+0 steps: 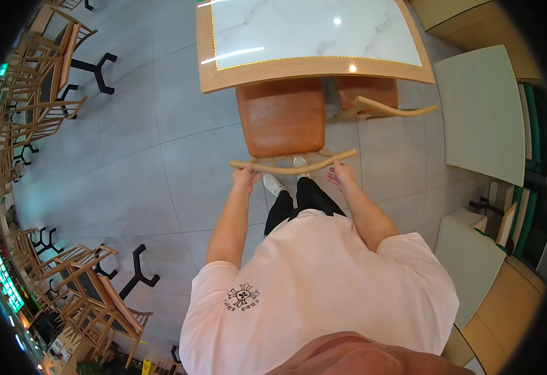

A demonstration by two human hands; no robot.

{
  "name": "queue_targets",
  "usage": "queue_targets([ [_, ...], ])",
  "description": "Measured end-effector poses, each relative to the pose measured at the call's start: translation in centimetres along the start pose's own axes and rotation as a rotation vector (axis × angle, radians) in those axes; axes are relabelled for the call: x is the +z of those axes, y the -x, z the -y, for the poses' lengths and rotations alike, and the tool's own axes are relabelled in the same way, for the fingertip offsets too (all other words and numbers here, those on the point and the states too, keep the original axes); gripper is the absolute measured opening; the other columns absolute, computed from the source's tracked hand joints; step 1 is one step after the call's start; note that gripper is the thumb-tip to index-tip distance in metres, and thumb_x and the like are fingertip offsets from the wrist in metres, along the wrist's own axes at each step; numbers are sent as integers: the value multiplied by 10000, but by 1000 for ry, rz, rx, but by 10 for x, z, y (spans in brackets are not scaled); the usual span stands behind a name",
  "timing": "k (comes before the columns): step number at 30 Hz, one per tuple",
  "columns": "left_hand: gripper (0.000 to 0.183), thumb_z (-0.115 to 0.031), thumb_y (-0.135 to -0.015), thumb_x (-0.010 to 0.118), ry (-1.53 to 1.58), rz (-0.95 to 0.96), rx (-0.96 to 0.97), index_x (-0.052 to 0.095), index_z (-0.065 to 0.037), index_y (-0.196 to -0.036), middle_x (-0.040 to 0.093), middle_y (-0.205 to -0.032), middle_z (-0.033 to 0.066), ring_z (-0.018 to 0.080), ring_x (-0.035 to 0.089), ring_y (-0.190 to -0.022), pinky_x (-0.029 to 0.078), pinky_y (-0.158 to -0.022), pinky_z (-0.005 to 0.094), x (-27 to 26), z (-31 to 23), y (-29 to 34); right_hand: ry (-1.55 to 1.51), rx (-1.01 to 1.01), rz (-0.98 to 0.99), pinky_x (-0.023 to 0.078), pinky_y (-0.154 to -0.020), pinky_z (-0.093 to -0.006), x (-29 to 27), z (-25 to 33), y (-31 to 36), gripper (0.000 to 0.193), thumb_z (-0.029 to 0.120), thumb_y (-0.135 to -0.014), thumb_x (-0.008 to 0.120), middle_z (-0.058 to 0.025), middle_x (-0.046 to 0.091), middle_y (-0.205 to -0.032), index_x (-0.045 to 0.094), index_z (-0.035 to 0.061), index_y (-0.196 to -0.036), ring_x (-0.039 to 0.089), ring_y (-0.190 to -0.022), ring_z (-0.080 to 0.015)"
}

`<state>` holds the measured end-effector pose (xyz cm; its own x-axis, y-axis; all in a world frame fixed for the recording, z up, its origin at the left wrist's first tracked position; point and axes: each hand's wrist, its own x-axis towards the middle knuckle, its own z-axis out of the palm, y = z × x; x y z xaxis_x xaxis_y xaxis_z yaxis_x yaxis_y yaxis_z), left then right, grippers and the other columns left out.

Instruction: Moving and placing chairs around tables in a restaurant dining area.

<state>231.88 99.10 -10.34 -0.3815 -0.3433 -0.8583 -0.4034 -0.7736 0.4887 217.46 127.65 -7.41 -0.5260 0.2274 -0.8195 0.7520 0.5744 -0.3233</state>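
Observation:
A wooden chair (281, 122) with a brown padded seat stands in front of me, the front of its seat under the table edge. Its curved top rail (292, 170) runs crosswise before my legs. My left hand (246, 179) holds the rail near its left end, thumb on the wood and fingers below. Toward the right end, my right hand (341, 174) grips the same rail, its thumb at the top and its fingers partly curled beneath. Beyond the chair is a table (314, 74) with a wooden rim and a white marbled top.
A second brown-seated chair (370, 94) sits half under the table to the right. Pale green panels (483, 115) line the right side. Along the left stand several wooden chairs and tables with black legs (101, 72). Grey floor tiles (129, 181) lie between.

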Motion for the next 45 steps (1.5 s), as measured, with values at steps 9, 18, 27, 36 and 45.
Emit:
queue_targets([
  [9, 204, -122, -880, 475, 2, -21, -24, 439, -16, -1051, 534, -1032, 142, 288, 575, -907, 535, -739, 395, 14, -33, -18, -401, -113, 108, 550, -618, -353, 18, 32, -38, 361, 304, -892, 450, -161, 574, -928, 505, -40, -986, 610, -824, -252],
  [18, 242, -129, -876, 486, -7, -56, -54, 428, 12, -1064, 540, -1013, 149, 315, 578, -893, 543, -742, 395, 37, -85, -55, -383, -89, 179, 545, -620, -368, 26, 93, -60, 346, 297, -888, 463, -137, 575, -907, 510, -32, -986, 600, -837, -239],
  [27, 260, -151, -883, 478, -29, -68, -60, 420, 12, -1077, 539, -1016, 154, 308, 577, -905, 539, -759, 386, 55, -113, -67, -426, -93, 174, 544, -566, -361, 27, 121, -80, 323, 281, -879, 484, -124, 579, -878, 527, -28, -959, 606, -787, -219],
  [36, 301, -178, -899, 447, -116, -42, -41, 391, 5, -1132, 497, -1114, 162, 323, 536, -996, 524, -763, 418, 60, -111, -60, -251, -178, 120, 536, -479, -356, 31, 116, -95, 360, 321, -864, 501, -111, 600, -775, 560, -34, -872, 618, -683, -206],
  [45, 371, -306, -909, 404, -378, 17, -39, 410, 8, -1106, 514, -1076, 184, 318, 560, -933, 530, -713, 400, 46, -105, -74, 102, -367, 5, 504, -447, -317, 15, 126, -82, 466, 416, -847, 485, -115, 572, -602, 597, -17, -719, 556, -437, -222],
])
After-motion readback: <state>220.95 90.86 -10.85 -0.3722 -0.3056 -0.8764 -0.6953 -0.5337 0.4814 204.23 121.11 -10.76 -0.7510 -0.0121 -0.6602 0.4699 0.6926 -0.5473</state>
